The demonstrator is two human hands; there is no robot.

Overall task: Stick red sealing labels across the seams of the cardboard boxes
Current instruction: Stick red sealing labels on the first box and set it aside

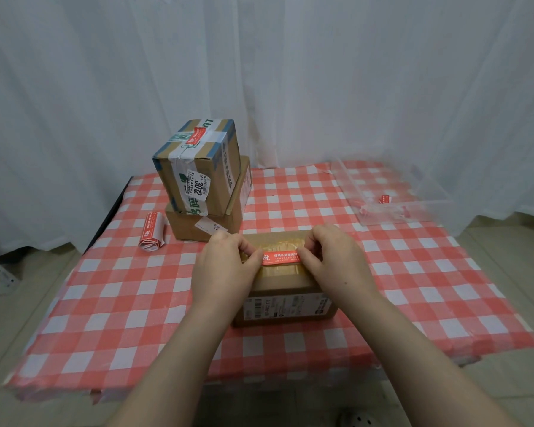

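Note:
A brown cardboard box [285,300] lies near the middle of the checked table, its taped seam running away from me. A red sealing label [280,257] stretches crosswise over that seam. My left hand [225,266] pinches the label's left end and my right hand [333,260] pinches its right end, both resting on the box top. Behind on the left, a taped box [198,167] with a red label [195,136] on its top sits on a flatter box [210,217].
A roll of red labels [152,231] lies left of the stacked boxes. A clear plastic bag [392,195] holding a red label lies at the far right. The table [413,288] has a red-and-white checked cloth; white curtains hang behind.

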